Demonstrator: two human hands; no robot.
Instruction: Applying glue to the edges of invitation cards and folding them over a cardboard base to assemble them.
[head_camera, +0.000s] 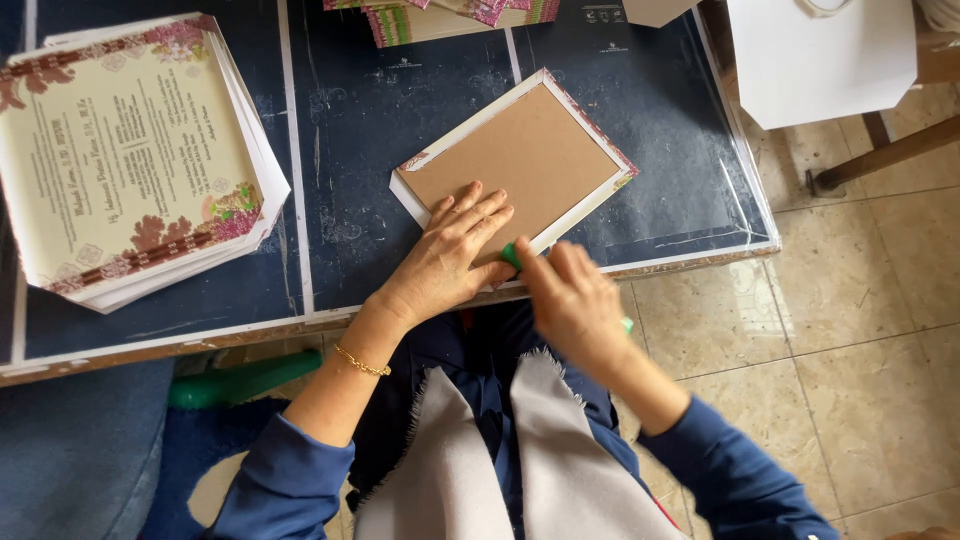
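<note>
- Grey frayed cloth (500, 470) lies over the person's lap, closest to view, between two blue sleeves.
- Just beyond it, the brown card panel (520, 165) lies flat on the dark table (650, 110), near the front edge, with a white, floral-edged sheet showing as a border around it.
- Its long axis runs on a slant, from the near-left corner by the hands up toward the far right; one short end points back at the person.
- Left hand (450, 255) presses on the near end of the panel, fingers spread flat and holding nothing, apparently to pin the panel so it cannot slide.
- Right hand (570, 300) is curled around a green tool (512, 255), whose tip meets the panel's near edge, seemingly to rub the border down; the hand is a little blurred.
- A gold bracelet (362, 363) sits on the left wrist.
- Off to the left, a fanned stack of printed floral cards (130, 150) rests on the table, well apart from the panel.
- More patterned pieces (440, 15) lie at the far edge, and a white paper bag (820, 55) stands off to the right above the tiled floor (850, 350).
</note>
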